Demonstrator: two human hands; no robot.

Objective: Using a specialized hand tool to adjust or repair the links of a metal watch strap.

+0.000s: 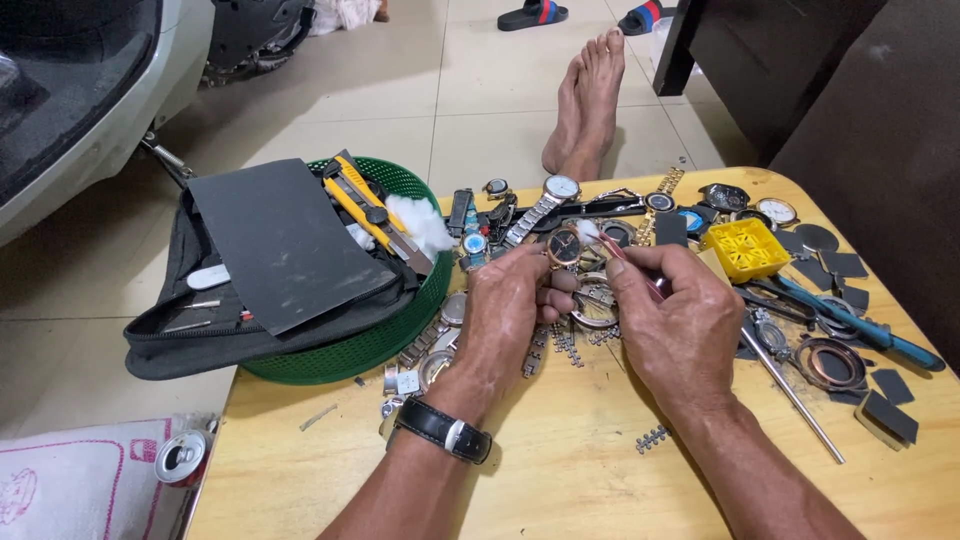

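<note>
My left hand pinches a small round watch with a dark dial and a gold-coloured case, held above the wooden table. My right hand grips a thin reddish stick with a white cotton tip that touches the watch's upper right edge. A black-strapped wristwatch sits on my left wrist. Under both hands lie several loose watches, cases and metal bracelet links.
A green basket at the left holds a dark sheet, a yellow utility knife, cotton and a black pouch. A yellow plastic box, blue-handled pliers, a metal rod and dark pads lie right. A can stands lower left. A bare foot rests beyond the table.
</note>
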